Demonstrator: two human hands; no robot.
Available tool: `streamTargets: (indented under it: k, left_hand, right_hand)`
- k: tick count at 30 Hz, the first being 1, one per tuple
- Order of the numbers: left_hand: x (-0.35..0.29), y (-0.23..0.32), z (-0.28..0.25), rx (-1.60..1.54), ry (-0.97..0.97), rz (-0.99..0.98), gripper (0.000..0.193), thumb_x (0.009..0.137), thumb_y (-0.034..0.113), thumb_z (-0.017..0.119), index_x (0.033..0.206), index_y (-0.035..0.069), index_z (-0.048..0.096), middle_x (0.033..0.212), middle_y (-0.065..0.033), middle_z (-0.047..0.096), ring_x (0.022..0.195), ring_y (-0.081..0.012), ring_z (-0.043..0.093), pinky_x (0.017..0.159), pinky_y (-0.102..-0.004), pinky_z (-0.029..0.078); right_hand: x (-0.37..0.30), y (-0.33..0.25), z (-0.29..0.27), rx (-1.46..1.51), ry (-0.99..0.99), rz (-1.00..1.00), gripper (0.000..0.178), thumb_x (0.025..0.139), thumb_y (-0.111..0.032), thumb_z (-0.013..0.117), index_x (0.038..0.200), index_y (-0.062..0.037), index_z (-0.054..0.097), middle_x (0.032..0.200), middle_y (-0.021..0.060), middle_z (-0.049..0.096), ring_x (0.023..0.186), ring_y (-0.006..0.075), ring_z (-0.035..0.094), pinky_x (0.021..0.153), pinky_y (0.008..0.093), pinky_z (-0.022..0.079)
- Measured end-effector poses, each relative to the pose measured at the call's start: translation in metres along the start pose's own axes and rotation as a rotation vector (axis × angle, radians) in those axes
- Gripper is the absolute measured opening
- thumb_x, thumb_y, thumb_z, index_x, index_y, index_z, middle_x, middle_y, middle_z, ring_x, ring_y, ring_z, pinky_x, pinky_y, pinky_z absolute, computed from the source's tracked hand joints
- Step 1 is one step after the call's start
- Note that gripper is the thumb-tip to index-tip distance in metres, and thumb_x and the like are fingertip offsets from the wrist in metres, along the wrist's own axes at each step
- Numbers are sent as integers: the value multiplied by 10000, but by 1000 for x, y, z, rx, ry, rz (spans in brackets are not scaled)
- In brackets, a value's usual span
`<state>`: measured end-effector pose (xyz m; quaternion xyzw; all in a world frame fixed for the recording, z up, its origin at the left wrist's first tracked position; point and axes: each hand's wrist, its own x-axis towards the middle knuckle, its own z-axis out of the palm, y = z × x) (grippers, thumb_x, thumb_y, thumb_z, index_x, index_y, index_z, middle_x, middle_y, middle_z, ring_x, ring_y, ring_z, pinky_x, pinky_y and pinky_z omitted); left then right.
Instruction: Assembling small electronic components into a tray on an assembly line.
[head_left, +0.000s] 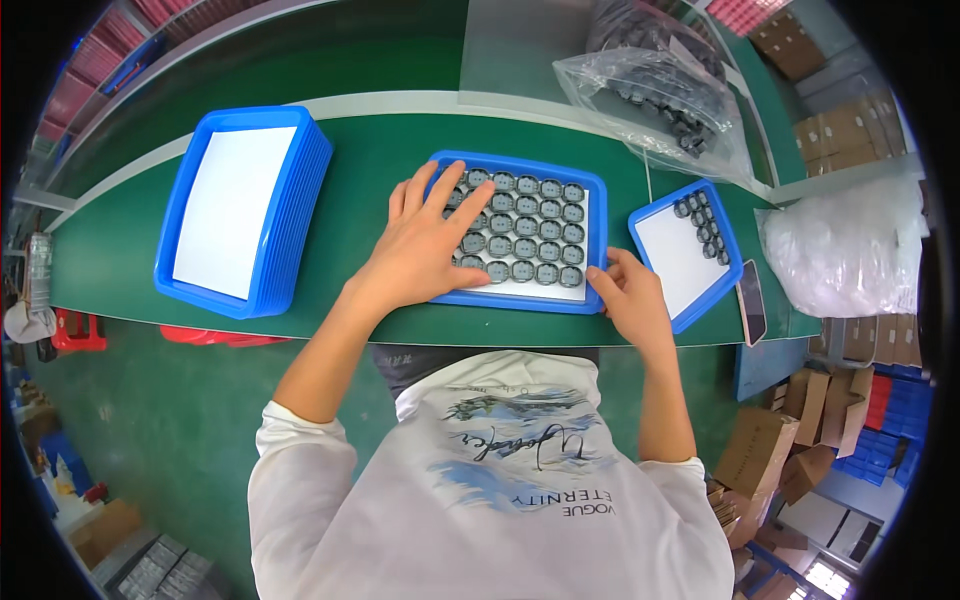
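A blue tray (pixel 520 161) with a white liner lies on the green table in front of me. Several round dark grey plastic parts (pixel 525 226) sit in it in neat rows. My left hand (pixel 412 250) is spread over the tray's left side, fingers apart, covering the leftmost parts. At the lower right corner, my right hand (pixel 637 300) grips the tray's rim, thumb on top and fingers along the outer side. Just right of it, a smaller-looking blue tray (pixel 712 298) lies at an angle, with several similar dark parts grouped along its far right side.
A tall stack of blue trays (pixel 303 220) with white liners stands at the left. Behind on the right lies a clear plastic bag (pixel 655 100) of dark parts. A phone (pixel 752 303) rests at the table's right edge, near a bulky white plastic bag (pixel 845 250).
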<state>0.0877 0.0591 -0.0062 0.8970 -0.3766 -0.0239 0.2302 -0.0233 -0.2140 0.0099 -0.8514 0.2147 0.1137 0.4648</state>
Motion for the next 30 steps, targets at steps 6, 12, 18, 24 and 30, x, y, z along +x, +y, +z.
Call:
streamTargets:
  k: [6, 12, 18, 24, 30]
  left_hand:
    - [-10, -11, 0, -73, 36, -15, 1020, 658, 366, 899, 1540, 192, 416, 1610, -210, 279, 1484, -454, 208, 1194, -561, 214]
    - [-17, -22, 2, -100, 52, -44, 980, 671, 353, 889, 1523, 177, 437, 1604, -223, 267, 1472, -470, 211, 1189, -567, 223]
    - [-19, -20, -1, -129, 38, -71, 993, 663, 298, 890, 1535, 203, 425, 1629, -169, 259, 1497, -425, 184, 1209, -530, 214]
    - [-13, -22, 12, -166, 198, 44, 717, 701, 253, 870, 1347, 152, 577, 1612, -174, 285, 1481, -419, 221, 1190, -529, 238]
    - [19, -17, 7, -46, 241, 1, 514, 750, 214, 844, 1198, 101, 619, 1609, -153, 297, 1480, -421, 233, 1173, -558, 240]
  right_hand:
    - [-8, -24, 38, -540, 268, -702, 672, 771, -226, 828, 1368, -69, 561, 1453, 191, 439, 1325, 390, 403, 1117, 483, 346]
    - [20, -35, 61, -618, 118, -772, 753, 729, -270, 859, 1395, -107, 548, 1565, 184, 326, 1431, 429, 273, 1171, 520, 259]
    - [7, -27, 35, -507, 233, -724, 709, 771, -242, 833, 1393, -60, 547, 1546, 187, 361, 1380, 398, 359, 1111, 484, 368]
    - [4, -3, 1, -271, 267, -149, 492, 875, -196, 758, 1242, 91, 599, 946, 133, 699, 780, 193, 660, 705, 325, 541]
    - [16, 5, 3, -208, 172, -98, 429, 899, -168, 728, 1227, 88, 621, 805, 97, 687, 710, 148, 649, 633, 297, 533]
